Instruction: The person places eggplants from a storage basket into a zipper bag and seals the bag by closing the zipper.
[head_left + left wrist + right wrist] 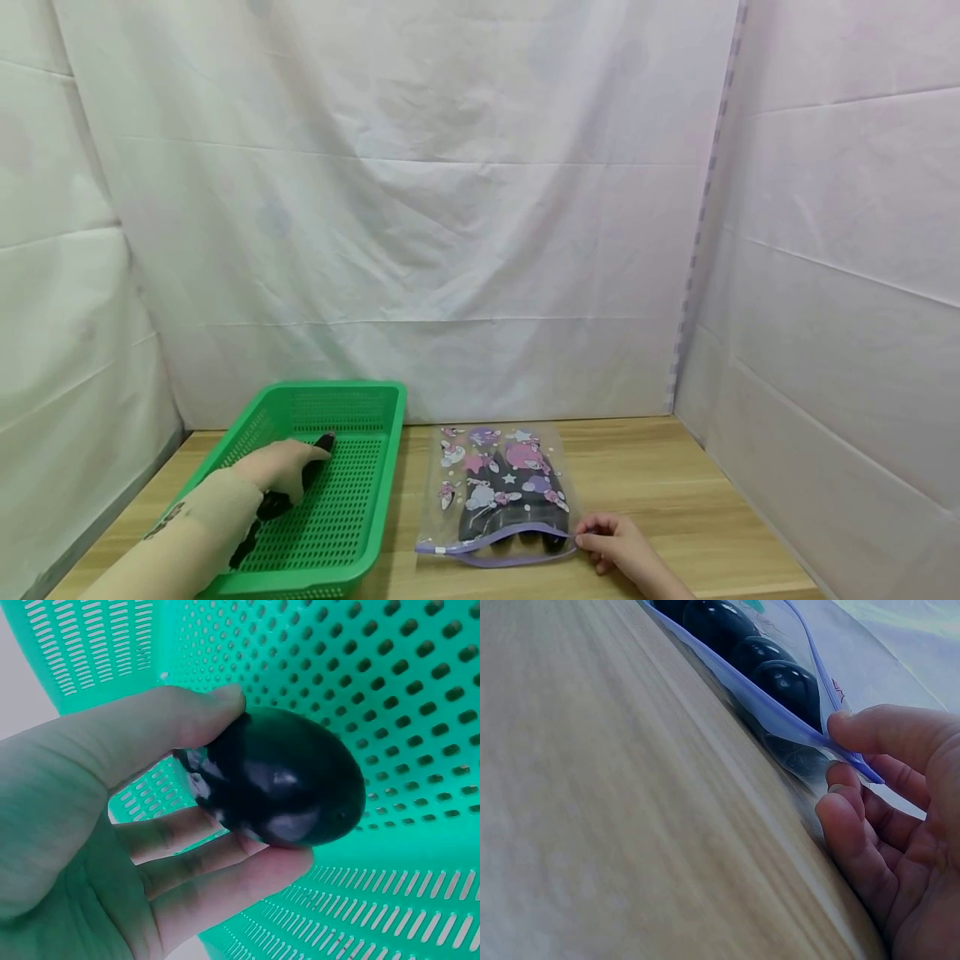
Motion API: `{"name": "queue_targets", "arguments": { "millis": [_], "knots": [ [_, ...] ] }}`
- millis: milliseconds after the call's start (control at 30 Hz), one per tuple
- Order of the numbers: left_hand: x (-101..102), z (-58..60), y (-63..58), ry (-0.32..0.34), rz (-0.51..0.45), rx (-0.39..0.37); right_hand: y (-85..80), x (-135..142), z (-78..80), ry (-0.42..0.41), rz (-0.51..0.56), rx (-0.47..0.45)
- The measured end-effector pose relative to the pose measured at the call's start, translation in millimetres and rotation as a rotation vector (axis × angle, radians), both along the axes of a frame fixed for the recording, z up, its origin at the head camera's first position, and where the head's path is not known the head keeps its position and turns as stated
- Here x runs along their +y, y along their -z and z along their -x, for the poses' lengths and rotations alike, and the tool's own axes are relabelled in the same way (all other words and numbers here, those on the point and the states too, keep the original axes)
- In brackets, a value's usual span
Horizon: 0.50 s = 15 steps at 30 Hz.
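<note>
Inside the green basket (385,517), my left hand (279,467) holds a dark, glossy eggplant (292,780), with the thumb on one side and the fingers on the other. Its rounded end faces the left wrist camera. To the right lies a clear zip bag (442,525) with a purple zipper and cartoon prints, its mouth parted toward me. Several dark eggplants (784,686) are in the bag, their rounded ends at the opening. My right hand (611,546) pinches the right corner of the bag's mouth between thumb and fingers.
Basket and bag rest on a wood-grain table (645,483). White cloth (420,233) hangs behind the table and along both sides. More dark shapes (243,546) show beneath my left wrist in the basket; their kind is hard to tell.
</note>
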<state>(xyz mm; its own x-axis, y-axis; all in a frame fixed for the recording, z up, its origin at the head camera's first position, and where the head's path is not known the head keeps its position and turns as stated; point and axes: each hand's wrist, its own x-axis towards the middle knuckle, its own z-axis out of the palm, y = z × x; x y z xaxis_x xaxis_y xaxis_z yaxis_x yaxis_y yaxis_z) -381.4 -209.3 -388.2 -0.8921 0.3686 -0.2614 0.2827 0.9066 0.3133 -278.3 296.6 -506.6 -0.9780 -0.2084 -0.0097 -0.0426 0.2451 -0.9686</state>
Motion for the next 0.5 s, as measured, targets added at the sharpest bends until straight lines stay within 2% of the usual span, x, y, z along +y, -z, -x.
{"name": "queue_targets", "arguments": {
  "millis": [233, 500],
  "knots": [
    [1, -6.1, -6.4, -0.008, -0.003, 0.018, -4.8, -1, -2.7, -0.020, 0.016, -0.003],
    [0, -8.9, -12.7, -0.039, -0.035, -0.008, 2.1, 1, 0.8, -0.010, -0.015, 0.018]
  ]
}}
